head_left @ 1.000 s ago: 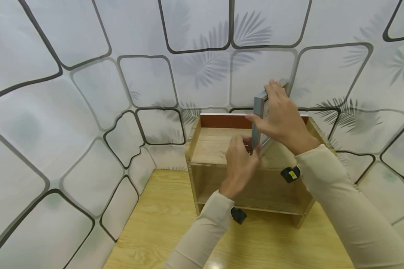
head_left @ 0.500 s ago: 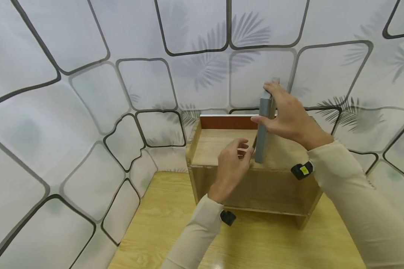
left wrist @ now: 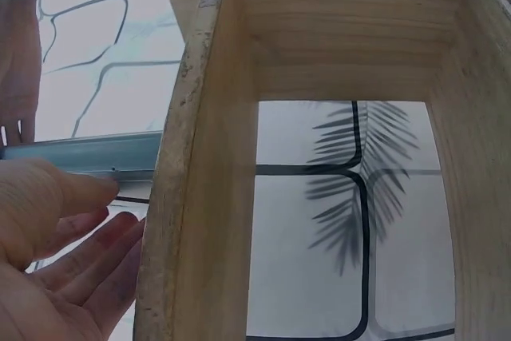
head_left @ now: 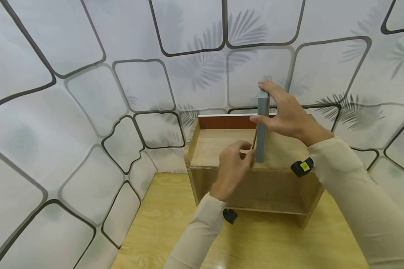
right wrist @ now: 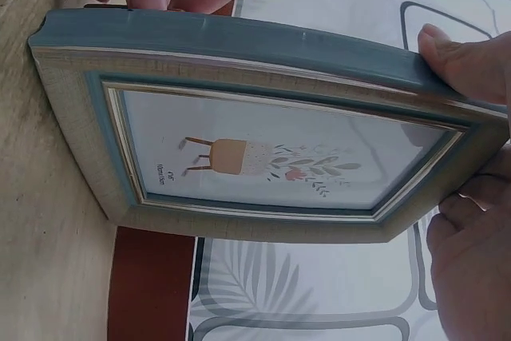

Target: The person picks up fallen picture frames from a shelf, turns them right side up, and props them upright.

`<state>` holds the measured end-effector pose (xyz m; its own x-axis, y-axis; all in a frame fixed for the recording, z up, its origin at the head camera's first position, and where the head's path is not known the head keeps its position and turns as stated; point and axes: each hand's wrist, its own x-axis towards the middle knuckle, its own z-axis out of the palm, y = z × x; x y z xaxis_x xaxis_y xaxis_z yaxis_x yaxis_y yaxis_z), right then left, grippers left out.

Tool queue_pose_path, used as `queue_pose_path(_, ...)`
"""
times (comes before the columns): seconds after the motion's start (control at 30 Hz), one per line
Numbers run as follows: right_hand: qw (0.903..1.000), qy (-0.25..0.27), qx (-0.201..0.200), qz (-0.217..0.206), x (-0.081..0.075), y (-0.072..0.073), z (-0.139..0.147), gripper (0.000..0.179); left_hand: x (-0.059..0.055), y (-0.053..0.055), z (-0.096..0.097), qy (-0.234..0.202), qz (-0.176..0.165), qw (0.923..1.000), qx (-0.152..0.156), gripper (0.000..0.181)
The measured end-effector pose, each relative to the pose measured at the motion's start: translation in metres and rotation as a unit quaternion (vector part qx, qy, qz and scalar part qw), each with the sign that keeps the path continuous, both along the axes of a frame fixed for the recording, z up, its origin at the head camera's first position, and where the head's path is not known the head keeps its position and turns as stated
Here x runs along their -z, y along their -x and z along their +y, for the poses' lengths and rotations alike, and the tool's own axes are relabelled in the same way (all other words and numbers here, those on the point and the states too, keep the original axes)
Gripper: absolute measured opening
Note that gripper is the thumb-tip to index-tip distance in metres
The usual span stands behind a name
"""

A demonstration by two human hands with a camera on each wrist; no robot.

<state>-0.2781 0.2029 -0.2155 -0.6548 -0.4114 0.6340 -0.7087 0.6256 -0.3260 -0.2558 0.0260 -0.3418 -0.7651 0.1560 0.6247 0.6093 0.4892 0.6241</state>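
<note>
As the right hand (head_left: 287, 117) clasps its upper part, a picture frame (head_left: 261, 142) stands on the wooden shelf (head_left: 219, 142), right of centre — likely light, stiff, fragile-fronted, best held by its edges; left hand (head_left: 230, 164) half-curled alongside, hold unclear.

Picture frame (head_left: 261, 140): blue-grey edge; beige face with a fine linen-like weave; inner border banded in blue-grey and pale metallic lines. Print (right wrist: 231, 157): white ground, orange-tan pot with speckled pale upper part, grey leaves, one reddish flower. Shelf unit (head_left: 219, 144): pale wood grain; far strip (head_left: 227, 121), reddish brown. Counter (head_left: 155, 209): yellow, wood-grained. Wall covering (head_left: 202, 82): whitish, with dark and light grey rounded outlines and grey fronds. Sleeves (head_left: 353, 190): plain cream. Right wrist unit (head_left: 302, 167): black with a yellow patch; left wrist unit (head_left: 229, 215), black.
</note>
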Motion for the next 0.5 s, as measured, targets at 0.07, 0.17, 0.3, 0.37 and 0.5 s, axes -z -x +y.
queue_pose_path(0.07,1.0000,0.004,-0.004,-0.001,0.000,0.001,-0.002,0.087,0.000,0.003,-0.002,0.004,0.004,1.0000,-0.008,0.013)
queue_pose_path(0.17,1.0000,0.005,-0.006,-0.004,-0.001,0.002,-0.003,0.087,-0.001,0.006,-0.006,0.019,0.017,0.9993,-0.029,0.009)
queue_pose_path(0.3,0.9999,-0.006,-0.005,-0.008,-0.003,0.004,-0.006,0.087,-0.003,0.009,-0.014,0.058,0.053,0.9948,-0.065,0.006)
queue_pose_path(0.37,0.9998,-0.016,-0.004,-0.011,-0.005,0.005,-0.009,0.086,-0.003,0.011,-0.018,0.079,0.073,0.9906,-0.084,0.006)
queue_pose_path(0.5,0.9989,-0.040,-0.008,-0.022,-0.009,0.009,-0.016,0.085,-0.002,0.017,-0.026,0.106,0.101,0.9831,-0.110,0.007)
